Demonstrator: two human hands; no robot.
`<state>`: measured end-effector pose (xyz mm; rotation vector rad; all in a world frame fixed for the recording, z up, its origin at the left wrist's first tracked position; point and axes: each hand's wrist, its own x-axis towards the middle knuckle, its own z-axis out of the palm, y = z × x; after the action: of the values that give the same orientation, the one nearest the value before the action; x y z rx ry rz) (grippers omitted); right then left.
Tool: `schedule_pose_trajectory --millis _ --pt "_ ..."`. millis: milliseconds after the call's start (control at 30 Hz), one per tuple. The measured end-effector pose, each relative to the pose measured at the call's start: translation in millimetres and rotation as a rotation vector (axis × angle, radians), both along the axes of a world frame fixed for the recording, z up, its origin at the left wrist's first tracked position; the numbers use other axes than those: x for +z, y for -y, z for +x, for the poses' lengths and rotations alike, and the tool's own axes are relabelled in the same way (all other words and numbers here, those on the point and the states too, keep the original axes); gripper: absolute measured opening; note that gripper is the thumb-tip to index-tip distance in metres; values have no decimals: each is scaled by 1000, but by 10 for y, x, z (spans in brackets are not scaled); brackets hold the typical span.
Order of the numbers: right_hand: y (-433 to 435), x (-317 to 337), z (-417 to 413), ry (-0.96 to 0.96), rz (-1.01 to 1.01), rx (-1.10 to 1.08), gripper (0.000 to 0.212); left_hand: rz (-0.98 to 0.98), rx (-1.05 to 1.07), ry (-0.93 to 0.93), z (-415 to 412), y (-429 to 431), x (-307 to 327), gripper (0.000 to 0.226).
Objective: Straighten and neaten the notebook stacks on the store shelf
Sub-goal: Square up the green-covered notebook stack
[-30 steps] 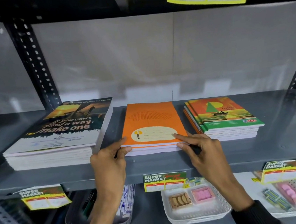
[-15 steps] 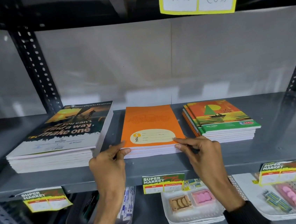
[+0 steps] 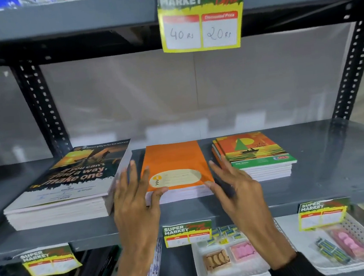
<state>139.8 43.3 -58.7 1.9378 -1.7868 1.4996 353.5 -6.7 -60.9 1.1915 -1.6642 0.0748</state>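
Three notebook stacks lie on the grey shelf [image 3: 328, 167]. The orange stack [image 3: 173, 161] is in the middle. My left hand [image 3: 135, 196] rests flat against its left side, fingers spread, thumb on the front left corner. My right hand [image 3: 235, 184] flanks its right side, fingers apart, thumb touching the front right corner. A tall dark stack reading "make one" [image 3: 69, 183] sits to the left. The green and orange sailboat stack [image 3: 254, 152] on the right has its books fanned out of line.
A price tag reading 40 and 20 [image 3: 201, 16] hangs from the shelf above. Black perforated uprights [image 3: 43, 112] stand at both sides. Below, white trays [image 3: 232, 265] hold erasers and small packets, and offer tags [image 3: 186, 233] hang along the shelf edge.
Both hands slid from the orange stack's front corners up along its sides, fingers now extended and spread. The camera tilted up, showing the shelf above.
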Motion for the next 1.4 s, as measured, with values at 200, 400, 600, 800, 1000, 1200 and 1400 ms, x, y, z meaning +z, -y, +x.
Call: schedule_pose_trajectory --millis 200,400,600,800,1000,1200,1400 --pt "74 315 -629 -127 -99 -151 57 28 -346 -77 -809 63 437 65" --pt "69 343 -1405 -47 70 -227 55 180 -376 124 -1557 44 453 36" --pt "-18 154 -1674 266 174 -140 31 164 -242 256 -1681 19 235 40" --pt "-84 124 -1726 386 138 -42 37 169 -279 218 -1673 15 221 27" --pt "-52 58 -1753 412 124 -25 31 192 -290 165 -1679 6 182 26" --pt "-22 66 -1748 327 162 -10 27 210 -302 159 -1662 -22 197 26" --pt "-11 80 -1737 305 142 3 28 257 -277 204 -1659 -63 254 31"
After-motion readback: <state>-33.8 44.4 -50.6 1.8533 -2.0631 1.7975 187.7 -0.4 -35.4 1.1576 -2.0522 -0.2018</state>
